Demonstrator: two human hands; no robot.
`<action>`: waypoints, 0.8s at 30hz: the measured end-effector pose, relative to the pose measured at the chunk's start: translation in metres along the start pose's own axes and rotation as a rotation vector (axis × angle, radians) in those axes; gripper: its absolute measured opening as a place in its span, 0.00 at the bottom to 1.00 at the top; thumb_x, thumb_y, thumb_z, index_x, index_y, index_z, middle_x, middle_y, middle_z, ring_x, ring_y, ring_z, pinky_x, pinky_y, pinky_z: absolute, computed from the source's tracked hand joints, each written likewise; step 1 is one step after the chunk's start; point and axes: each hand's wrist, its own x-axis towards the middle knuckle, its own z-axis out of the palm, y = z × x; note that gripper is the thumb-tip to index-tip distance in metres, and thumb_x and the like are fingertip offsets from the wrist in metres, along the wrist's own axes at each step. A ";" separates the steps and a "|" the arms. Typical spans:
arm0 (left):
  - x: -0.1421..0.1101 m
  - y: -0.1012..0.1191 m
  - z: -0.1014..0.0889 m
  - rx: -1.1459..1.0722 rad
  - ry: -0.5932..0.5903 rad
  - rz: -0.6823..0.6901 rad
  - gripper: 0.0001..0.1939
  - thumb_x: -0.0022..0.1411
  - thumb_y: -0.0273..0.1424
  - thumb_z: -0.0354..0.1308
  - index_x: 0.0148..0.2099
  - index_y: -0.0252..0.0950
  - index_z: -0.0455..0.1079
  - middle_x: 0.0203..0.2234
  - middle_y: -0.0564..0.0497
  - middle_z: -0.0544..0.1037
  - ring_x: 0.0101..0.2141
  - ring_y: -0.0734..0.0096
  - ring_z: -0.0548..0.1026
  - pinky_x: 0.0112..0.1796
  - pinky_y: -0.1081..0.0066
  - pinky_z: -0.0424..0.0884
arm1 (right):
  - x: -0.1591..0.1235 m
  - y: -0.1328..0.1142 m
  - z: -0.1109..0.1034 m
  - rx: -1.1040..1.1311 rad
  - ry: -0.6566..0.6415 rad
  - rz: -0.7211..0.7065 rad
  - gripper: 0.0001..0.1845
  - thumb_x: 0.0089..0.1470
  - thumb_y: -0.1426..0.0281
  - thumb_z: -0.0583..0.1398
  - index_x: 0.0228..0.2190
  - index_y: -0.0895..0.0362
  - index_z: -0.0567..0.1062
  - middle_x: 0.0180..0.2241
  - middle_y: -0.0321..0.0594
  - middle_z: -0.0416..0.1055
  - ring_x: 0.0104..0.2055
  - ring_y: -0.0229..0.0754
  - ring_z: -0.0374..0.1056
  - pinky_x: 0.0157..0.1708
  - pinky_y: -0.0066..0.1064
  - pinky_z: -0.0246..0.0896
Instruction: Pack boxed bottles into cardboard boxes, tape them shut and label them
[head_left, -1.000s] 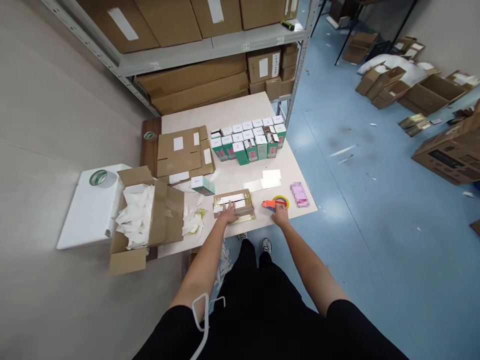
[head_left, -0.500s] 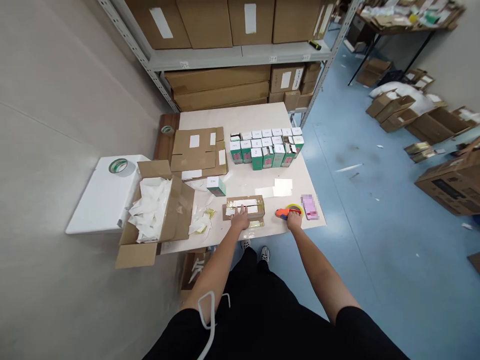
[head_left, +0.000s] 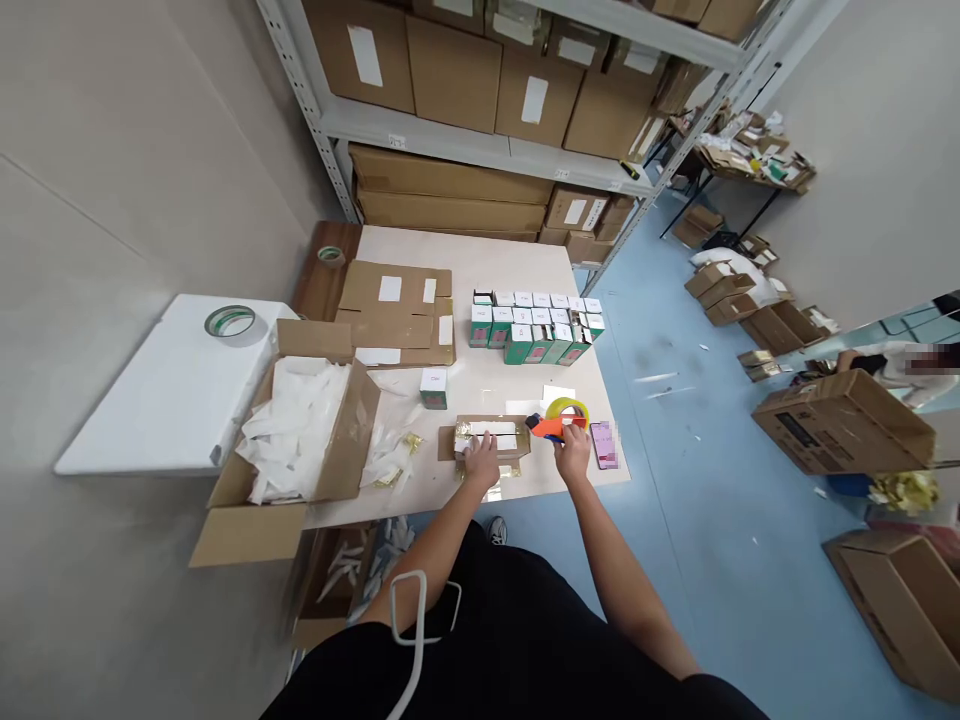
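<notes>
A small cardboard box with white labels and shiny tape on it lies near the table's front edge. My left hand rests on it with the fingers spread. To the right, my right hand is closed around an orange tape dispenser carrying a yellow roll of tape. The dispenser is raised off the table, its dark end pointing left at the box. Beside it lies a phone with a pinkish screen. A single green and white carton stands behind the box to the left.
Rows of green and white cartons stand at the back right. Flattened cardboard lies at the back left. An open carton full of white paper stands left. Crumpled plastic lies beside it. Behind the table rises a shelf.
My right hand has lifted the tape dispenser off the table and brought it left, closer to the box. My left hand stays on the box. The head view has shifted.
</notes>
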 end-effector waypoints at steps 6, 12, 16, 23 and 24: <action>-0.005 -0.009 0.005 0.029 0.042 0.064 0.49 0.59 0.30 0.59 0.79 0.45 0.42 0.77 0.48 0.40 0.73 0.37 0.38 0.65 0.42 0.50 | -0.006 -0.058 0.016 0.183 -0.079 -0.042 0.11 0.56 0.72 0.61 0.42 0.55 0.75 0.40 0.45 0.73 0.42 0.50 0.67 0.43 0.38 0.61; -0.018 -0.027 -0.003 -0.004 0.111 0.180 0.37 0.63 0.29 0.58 0.74 0.43 0.59 0.71 0.44 0.61 0.73 0.44 0.45 0.65 0.47 0.53 | -0.008 -0.082 0.032 0.410 -0.272 0.011 0.06 0.56 0.67 0.63 0.36 0.55 0.76 0.37 0.43 0.75 0.39 0.48 0.71 0.40 0.35 0.66; -0.021 -0.047 -0.019 -0.301 0.188 0.279 0.28 0.63 0.32 0.61 0.65 0.47 0.71 0.64 0.47 0.72 0.68 0.49 0.61 0.64 0.55 0.60 | -0.005 -0.085 0.034 0.415 -0.359 0.034 0.07 0.56 0.63 0.64 0.33 0.54 0.77 0.36 0.44 0.76 0.39 0.50 0.72 0.40 0.36 0.67; -0.020 -0.071 -0.045 -1.012 0.333 0.032 0.26 0.62 0.28 0.59 0.62 0.35 0.74 0.49 0.41 0.83 0.51 0.59 0.80 0.53 0.64 0.73 | 0.001 -0.082 0.033 0.442 -0.399 0.016 0.11 0.54 0.60 0.67 0.36 0.54 0.78 0.38 0.44 0.77 0.42 0.51 0.73 0.44 0.39 0.69; -0.020 -0.071 -0.048 -1.084 0.332 0.040 0.28 0.61 0.27 0.59 0.64 0.34 0.71 0.51 0.40 0.82 0.52 0.60 0.79 0.52 0.65 0.73 | 0.001 -0.080 0.033 0.445 -0.405 0.009 0.12 0.54 0.60 0.67 0.36 0.54 0.78 0.39 0.45 0.77 0.42 0.51 0.73 0.44 0.40 0.69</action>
